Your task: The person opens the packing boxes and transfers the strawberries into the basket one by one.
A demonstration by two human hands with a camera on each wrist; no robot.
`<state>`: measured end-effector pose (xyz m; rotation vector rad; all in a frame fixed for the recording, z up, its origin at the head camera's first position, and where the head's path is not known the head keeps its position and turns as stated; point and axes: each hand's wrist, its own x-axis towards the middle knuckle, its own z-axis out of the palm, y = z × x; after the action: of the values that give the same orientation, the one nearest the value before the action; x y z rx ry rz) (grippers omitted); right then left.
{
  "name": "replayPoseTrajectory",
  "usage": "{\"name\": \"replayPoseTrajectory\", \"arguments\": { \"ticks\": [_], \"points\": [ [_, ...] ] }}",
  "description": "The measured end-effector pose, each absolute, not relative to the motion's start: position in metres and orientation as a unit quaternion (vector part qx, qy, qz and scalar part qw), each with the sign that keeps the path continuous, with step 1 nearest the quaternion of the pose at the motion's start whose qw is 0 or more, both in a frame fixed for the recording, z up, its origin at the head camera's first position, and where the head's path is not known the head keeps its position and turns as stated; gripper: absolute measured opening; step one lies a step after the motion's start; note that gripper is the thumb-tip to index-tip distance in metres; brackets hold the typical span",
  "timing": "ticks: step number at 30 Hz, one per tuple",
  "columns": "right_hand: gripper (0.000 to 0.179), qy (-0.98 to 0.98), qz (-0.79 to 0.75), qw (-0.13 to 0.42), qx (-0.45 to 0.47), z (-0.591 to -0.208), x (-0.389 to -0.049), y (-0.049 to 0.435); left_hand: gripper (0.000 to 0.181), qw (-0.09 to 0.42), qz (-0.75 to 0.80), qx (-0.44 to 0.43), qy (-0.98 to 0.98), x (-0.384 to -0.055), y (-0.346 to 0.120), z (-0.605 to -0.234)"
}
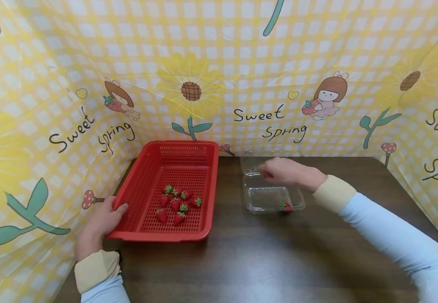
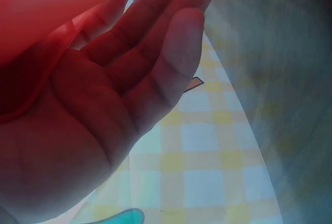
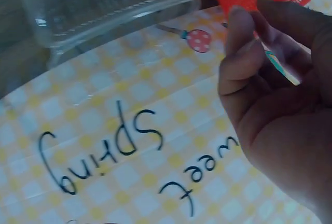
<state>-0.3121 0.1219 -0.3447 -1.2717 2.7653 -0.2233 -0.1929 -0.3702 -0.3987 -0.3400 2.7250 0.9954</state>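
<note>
My left hand [image 1: 103, 219] grips the left rim of a red plastic basket [image 1: 213, 189], thumb over the edge. In the left wrist view its fingers [image 2: 176, 47] lie along the outside of the basket wall. Several strawberries [image 1: 175, 205] with green caps sit in the near half of the basket. To the right stands a clear plastic box [image 1: 256, 208] with its hinged lid [image 1: 247, 158] raised at the back. One strawberry [image 1: 287, 207] shows at the box's near right edge. Above the box hovers my right hand [image 1: 285, 170], fingers loosely bent, nothing visible between thumb and fingers.
The brown wooden table [image 1: 237, 261] carries the basket and box. A yellow checked curtain [image 1: 234, 63] with flowers and lettering hangs around the back and both sides, close behind the box lid and basket.
</note>
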Motion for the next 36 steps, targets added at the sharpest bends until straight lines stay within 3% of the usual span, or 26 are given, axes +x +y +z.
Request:
{"name": "replayPoseTrajectory", "arguments": {
  "ticks": [11,26,36],
  "points": [
    [0.004,0.914,-0.043,0.172,-0.366,-0.363,-0.313,0.144,0.055,0.105,0.332,-0.117,0.930,-0.191,-0.370,-0.398],
    [0.017,0.900,-0.062,0.221,-0.371,-0.394,-0.313,0.149,0.053,0.098,0.340,-0.107,0.929,-0.190,-0.369,-0.399],
    [0.013,0.902,-0.055,0.247,-0.350,-0.409,-0.315,0.146,0.053,0.100,0.342,-0.111,0.928,-0.190,-0.369,-0.398]
  ]
}}
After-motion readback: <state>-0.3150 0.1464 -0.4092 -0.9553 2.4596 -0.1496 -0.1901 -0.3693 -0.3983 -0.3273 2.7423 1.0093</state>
